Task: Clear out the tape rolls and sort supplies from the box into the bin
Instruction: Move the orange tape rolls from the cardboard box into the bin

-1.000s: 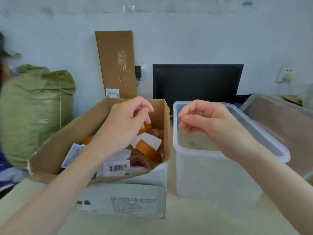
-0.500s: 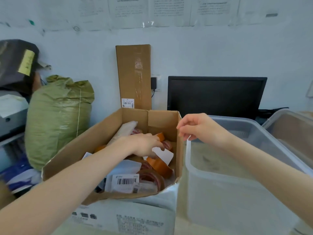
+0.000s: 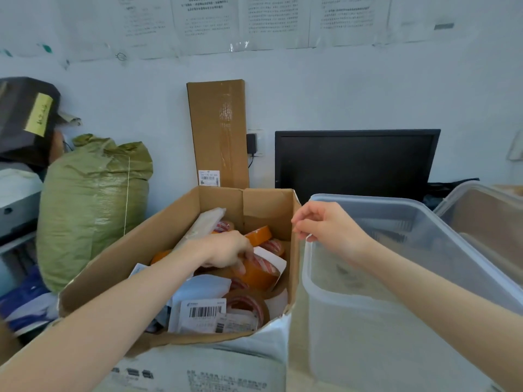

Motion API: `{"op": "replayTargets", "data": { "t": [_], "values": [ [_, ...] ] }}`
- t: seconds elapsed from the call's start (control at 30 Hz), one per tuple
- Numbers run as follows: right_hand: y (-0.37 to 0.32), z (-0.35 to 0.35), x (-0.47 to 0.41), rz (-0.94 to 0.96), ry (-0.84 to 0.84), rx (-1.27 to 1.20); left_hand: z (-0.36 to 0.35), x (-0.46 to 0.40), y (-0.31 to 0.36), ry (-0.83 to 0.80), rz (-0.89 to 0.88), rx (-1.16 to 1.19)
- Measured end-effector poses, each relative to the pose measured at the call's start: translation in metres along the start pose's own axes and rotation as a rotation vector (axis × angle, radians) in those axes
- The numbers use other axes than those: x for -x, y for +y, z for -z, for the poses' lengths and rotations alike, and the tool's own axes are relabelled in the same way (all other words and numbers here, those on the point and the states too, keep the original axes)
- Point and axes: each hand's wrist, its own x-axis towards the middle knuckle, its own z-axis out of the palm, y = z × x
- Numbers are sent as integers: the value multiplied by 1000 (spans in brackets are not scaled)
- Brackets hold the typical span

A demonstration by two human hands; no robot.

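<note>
Left hand (image 3: 226,250) reaches down into the box (image 3: 113,267) at centre frame, fingers curled over an orange tape roll (image 3: 259,274) with red-and-white print; thumb side hidden, so whether it truly grips the roll or just rests on it, cannot tell. Right hand (image 3: 325,227) hovers above the gap between box and bin (image 3: 424,219), fingers loosely curled, holding nothing, just over the bin's near left rim. Bin is clear plastic, right of centre, touching or just beside the box's right wall. In the box: another orange roll (image 3: 259,234) toward the back, a brownish roll (image 3: 249,306) at lower front, a barcode label (image 3: 205,311) in front, white paper (image 3: 203,287), a wrapped pale packet (image 3: 203,224) leaning at the back left. Second clear bin (image 3: 481,222) at right edge. Behind: black monitor (image 3: 356,162), tall flat carton (image 3: 219,131) leaning on the wall, green sack (image 3: 90,202) at left, printed sheets (image 3: 254,21) along the top of the wall.
</note>
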Motion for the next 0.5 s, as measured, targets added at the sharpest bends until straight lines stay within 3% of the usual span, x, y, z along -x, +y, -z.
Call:
{"op": "replayTargets", "data": {
  "t": [0.17, 0.3, 0.5],
  "values": [
    [9, -1, -7, -50, 79, 41, 32, 35, 0, 328, -62, 227],
    [5, -1, -6, -103, 37, -63, 46, 57, 18, 600, -123, 383],
    [-2, 8, -4, -129, 69, -348, 57, 67, 49, 735, -149, 418]
  ]
}}
